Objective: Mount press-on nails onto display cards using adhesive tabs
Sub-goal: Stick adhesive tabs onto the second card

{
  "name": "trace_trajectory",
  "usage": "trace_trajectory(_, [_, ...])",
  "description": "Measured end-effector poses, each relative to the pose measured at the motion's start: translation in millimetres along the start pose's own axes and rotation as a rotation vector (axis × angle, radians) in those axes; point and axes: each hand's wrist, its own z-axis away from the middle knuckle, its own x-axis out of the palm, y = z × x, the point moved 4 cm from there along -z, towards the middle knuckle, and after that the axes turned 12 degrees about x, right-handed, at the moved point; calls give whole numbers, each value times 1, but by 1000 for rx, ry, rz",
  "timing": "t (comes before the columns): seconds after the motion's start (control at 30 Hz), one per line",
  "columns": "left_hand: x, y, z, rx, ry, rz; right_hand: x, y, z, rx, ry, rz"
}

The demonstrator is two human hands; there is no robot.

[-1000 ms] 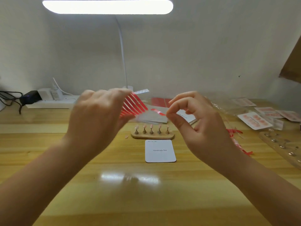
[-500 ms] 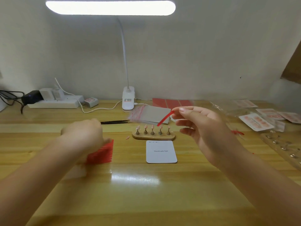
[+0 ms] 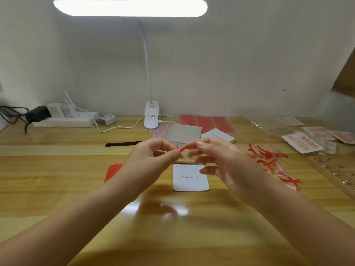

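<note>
**Peeling a tab above the card**

Both hands, left (image 3: 153, 156) and right (image 3: 217, 160), pinch one red strip (image 3: 183, 149) in a fingertip grip, probably to peel its backing, above the white card (image 3: 190, 177) on the bench (image 3: 57, 189).

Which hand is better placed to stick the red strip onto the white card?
Probably the right hand: it pinches the red strip and hovers directly above the white card. The left hand holds only the strip's other end.
</note>
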Motion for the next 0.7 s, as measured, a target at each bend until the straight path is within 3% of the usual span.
trace_trajectory(0.13, [-5, -4, -2, -31, 50, -69, -9, 2, -3, -63, 149, 157])
trace_trajectory(0.23, [-8, -12, -4, -56, 67, -153, -19, 4, -5, -208, 368, 756])
trace_trajectory(0.33, [-6, -25, -3, -73, 10, -366, -16, 25, -13, -82, 352, 1180])
trace_trajectory(0.5, [4, -33, 4, 24, -128, -754, -17, 44, -20, 37, 412, 1311])
trace_trajectory(0.7, [13, -35, 8, 45, -190, -642, -13, 51, -21, 62, 390, 1290])
